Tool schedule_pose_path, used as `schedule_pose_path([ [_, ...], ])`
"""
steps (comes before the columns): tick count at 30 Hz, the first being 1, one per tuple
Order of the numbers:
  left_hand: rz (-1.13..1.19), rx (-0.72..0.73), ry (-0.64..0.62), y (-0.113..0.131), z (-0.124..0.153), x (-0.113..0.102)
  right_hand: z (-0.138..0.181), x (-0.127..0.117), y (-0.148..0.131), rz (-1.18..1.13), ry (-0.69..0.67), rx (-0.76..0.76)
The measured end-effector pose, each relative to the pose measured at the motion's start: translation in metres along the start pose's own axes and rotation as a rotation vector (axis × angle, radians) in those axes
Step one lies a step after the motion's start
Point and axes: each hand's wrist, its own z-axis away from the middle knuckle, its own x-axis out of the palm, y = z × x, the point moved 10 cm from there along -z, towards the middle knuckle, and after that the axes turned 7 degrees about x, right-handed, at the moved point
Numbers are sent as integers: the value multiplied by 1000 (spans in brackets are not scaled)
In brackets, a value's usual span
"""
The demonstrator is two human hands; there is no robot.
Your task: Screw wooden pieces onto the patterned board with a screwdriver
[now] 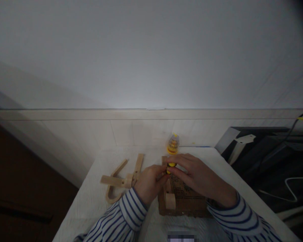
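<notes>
Over the brown box, both hands come together at a small yellow-and-black piece [171, 164], whose exact kind I cannot make out. My right hand [192, 171] pinches it from the right between thumb and fingers. From the left, the closed fingertips of my left hand [150, 183] meet its lower end. Below them lies the brown box [185, 206], its top marked with dark line patterns. A light wooden piece [170, 200] rests along the box's left side, partly hidden by my hands.
Left of my hands lie several light wooden parts: a curved piece [109, 193], a straight bar [111, 180] and an upright-lying slat [139, 163]. A clear cone-shaped container with a yellow base [172, 148] stands by the wall. Dark flat items [275, 158] and a cable are at the right.
</notes>
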Motion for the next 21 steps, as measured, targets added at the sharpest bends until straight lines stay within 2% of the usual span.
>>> schedule_pose_path([
  [9, 3, 2, -13, 0, 0, 1, 0, 1, 1, 1, 7, -6],
  [21, -73, -140, 89, -11, 2, -9, 1, 2, 2, -22, 0, -1],
])
